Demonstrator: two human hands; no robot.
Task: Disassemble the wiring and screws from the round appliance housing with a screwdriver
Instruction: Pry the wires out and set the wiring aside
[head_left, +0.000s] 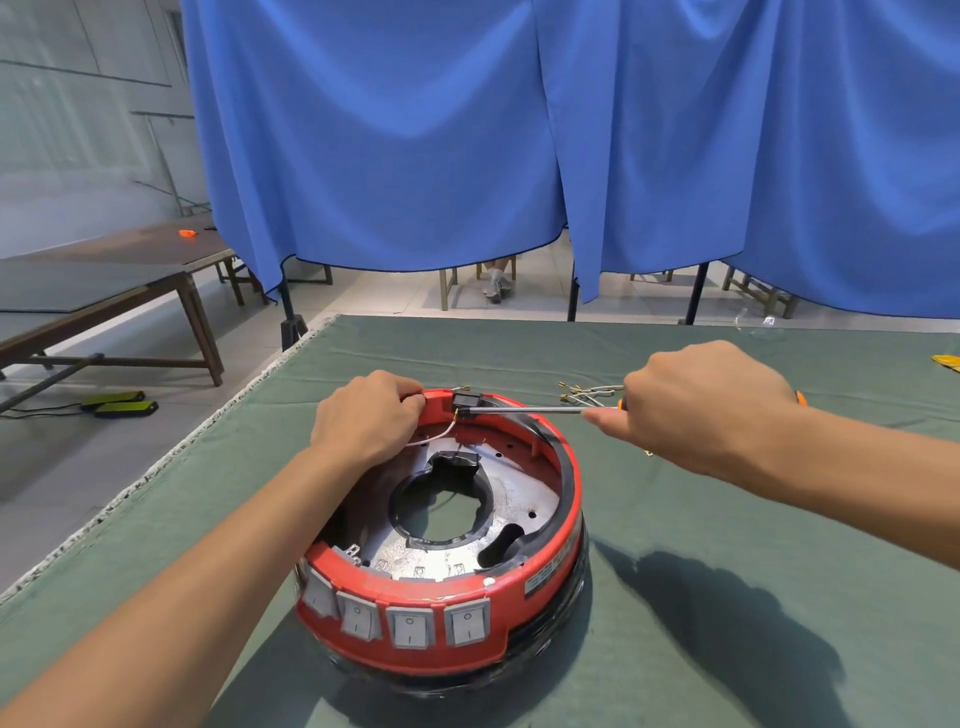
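The left hand (371, 415) grips the far rim of the housing (441, 545), steadying it. The right hand (696, 402) grips the screwdriver (524, 410), tip at the black terminal block (466, 400). Judged step: freeing the last wire (431, 439); next needs careful prying.

Blue curtain (467, 130) behind – tiled floor (130, 415), wooden bench (104, 280) left.

Round plastic appliance housing (545, 597), under the left hand (366, 423): red band over black, silvery plate inside.
Rocker switches (410, 626), nearest the person: pale grey, marked with a circle and a bar.
Thin wire (431, 438), below the left hand: white.
Metal-shafted screwdriver (524, 410), in the right hand (701, 402): silver shaft, orange handle.
Cloth-covered bench (727, 509): dull green.
Hanging curtain (571, 130), beyond both hands: bright blue.
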